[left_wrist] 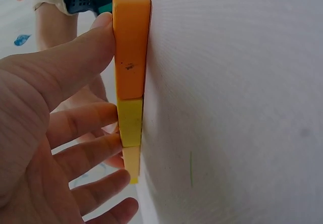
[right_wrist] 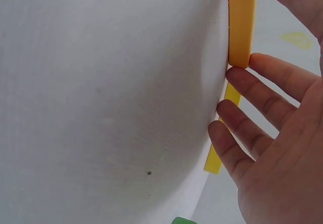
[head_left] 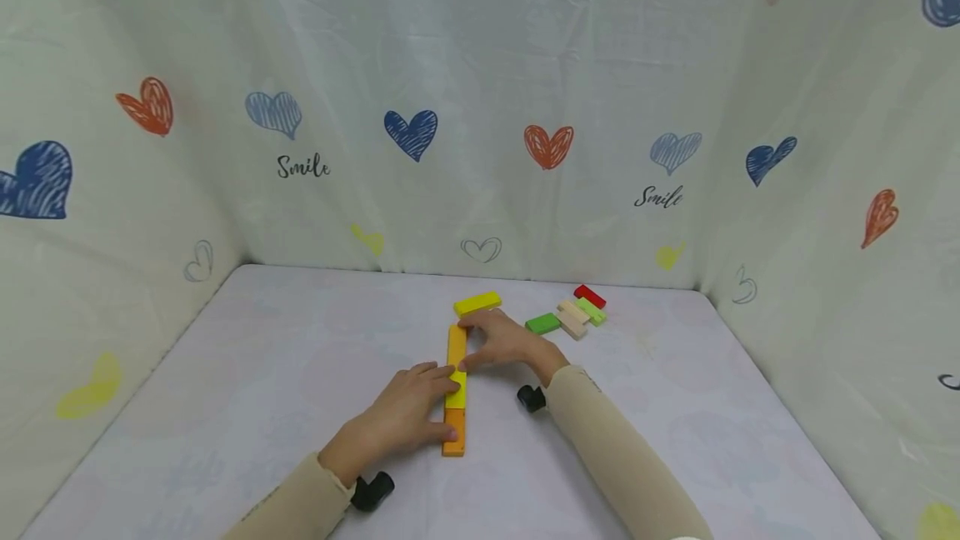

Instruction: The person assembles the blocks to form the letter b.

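Observation:
Three wooden blocks lie end to end in a straight row in the head view: an orange block (head_left: pixel 456 447) nearest, a yellow block (head_left: pixel 457 397) in the middle and an amber block (head_left: pixel 457 342) farthest. My left hand (head_left: pixel 401 411) rests along the row's left side, its thumb on the orange block (left_wrist: pixel 132 47) and spread fingers by the yellow block (left_wrist: pixel 130 123). At the far end, my right hand (head_left: pixel 506 340) touches the amber block (right_wrist: pixel 240 24) with extended fingers around its end and the thumb at its right side.
Another yellow block (head_left: pixel 477 303) lies beyond the row, angled. To the right are a green block (head_left: pixel 543 323), plain wooden blocks (head_left: pixel 573 323), a light green block (head_left: pixel 592 312) and a red block (head_left: pixel 590 297). A heart-printed curtain (head_left: pixel 480 190) stands behind the white table (head_left: pixel 300 340).

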The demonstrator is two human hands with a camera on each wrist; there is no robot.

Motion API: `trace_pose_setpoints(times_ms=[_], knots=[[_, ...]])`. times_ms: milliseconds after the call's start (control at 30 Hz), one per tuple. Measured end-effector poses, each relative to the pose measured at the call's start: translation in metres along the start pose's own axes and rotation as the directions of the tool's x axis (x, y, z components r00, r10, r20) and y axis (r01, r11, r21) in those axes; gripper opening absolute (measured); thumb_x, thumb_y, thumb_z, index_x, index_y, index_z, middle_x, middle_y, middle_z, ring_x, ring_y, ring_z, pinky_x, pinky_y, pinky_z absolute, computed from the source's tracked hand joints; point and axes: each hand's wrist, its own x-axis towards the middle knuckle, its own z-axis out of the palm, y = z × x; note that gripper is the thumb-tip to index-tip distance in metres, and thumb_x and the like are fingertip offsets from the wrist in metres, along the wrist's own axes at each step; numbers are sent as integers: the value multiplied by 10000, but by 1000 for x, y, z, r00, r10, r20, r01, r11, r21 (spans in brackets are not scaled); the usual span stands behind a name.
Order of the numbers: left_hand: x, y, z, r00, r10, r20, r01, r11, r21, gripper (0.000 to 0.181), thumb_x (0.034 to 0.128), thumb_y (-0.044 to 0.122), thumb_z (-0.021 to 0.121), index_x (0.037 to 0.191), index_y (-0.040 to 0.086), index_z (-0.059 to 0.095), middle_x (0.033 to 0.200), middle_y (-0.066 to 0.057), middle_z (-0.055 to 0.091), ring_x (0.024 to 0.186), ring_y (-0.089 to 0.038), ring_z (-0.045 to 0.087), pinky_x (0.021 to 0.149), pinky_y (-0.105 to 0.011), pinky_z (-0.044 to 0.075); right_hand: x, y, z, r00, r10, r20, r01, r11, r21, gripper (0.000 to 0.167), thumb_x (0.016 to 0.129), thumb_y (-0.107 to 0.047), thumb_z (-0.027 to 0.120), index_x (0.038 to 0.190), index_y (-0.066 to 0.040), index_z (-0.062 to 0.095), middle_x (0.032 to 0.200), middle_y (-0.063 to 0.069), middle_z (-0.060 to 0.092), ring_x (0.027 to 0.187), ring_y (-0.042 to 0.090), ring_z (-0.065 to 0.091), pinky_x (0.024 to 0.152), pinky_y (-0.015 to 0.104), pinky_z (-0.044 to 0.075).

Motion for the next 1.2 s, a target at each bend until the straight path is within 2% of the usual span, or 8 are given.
trace_pose_setpoints(times_ms=[133,233,433,533,633,833,1200], knots=[[0,-2,1,999,28,-15,-28,1000,6,635,766,476,762,1263,108,619,1414,-101,479,1293,-330,410,1020,-531,349,1,3,-2,1000,-3,-6,3,1000,1,806,726,-521,782,1399,-195,483,1331,-28,519,1284,184,396,1093,406,322],[0,-2,1,999,37,-19,-37,999,8,628,767,473,762,1257,106,621,1413,-103,479,1281,-323,423,1008,-524,361,4,6,-4,999,1,-40,-1,1000,7,804,730,-546,768,1394,-190,490,1340,-7,518,1275,198,406,1081,410,339],[0,-2,1,1000,24,-5,-24,1000,5,631,772,485,752,1269,121,613,1432,-96,461,1291,-322,416,1020,-529,350,15,14,-12,988,48,-149,-48,999,6,698,767,-471,770,1362,-196,531,1372,-16,501,1267,211,394,1065,423,362],[-1,-1,1,1000,22,-2,-22,1000,8,635,772,485,752,1272,120,611,1432,-99,460,1290,-323,419,1022,-527,350,22,20,-13,982,78,-172,-83,996,-24,647,791,-443,759,1360,-233,534,1377,-25,484,1231,199,407,1043,415,389],[-1,-1,1,1000,25,-7,-25,1000,11,627,773,475,757,1268,118,613,1425,-102,467,1283,-326,426,1017,-521,356,27,26,-14,980,77,-182,-89,994,-59,612,812,-419,744,1359,-240,536,1383,-15,472,1207,197,416,1034,409,395],[-1,1,0,1000,14,10,-15,1000,11,630,777,478,753,1276,122,606,1430,-100,462,1286,-322,423,1025,-516,353,31,32,-16,979,92,-182,-105,992,-66,579,833,-380,727,1360,-228,541,1403,-7,464,1218,213,404,1043,412,376],[0,1,0,1000,-1,25,0,1000,30,640,784,501,736,1290,135,594,1444,-86,446,1295,-308,414,1033,-513,350,32,30,-17,980,103,-169,-122,987,-106,483,846,-330,718,1300,-214,603,1341,-4,516,1161,209,414,1003,383,394]])
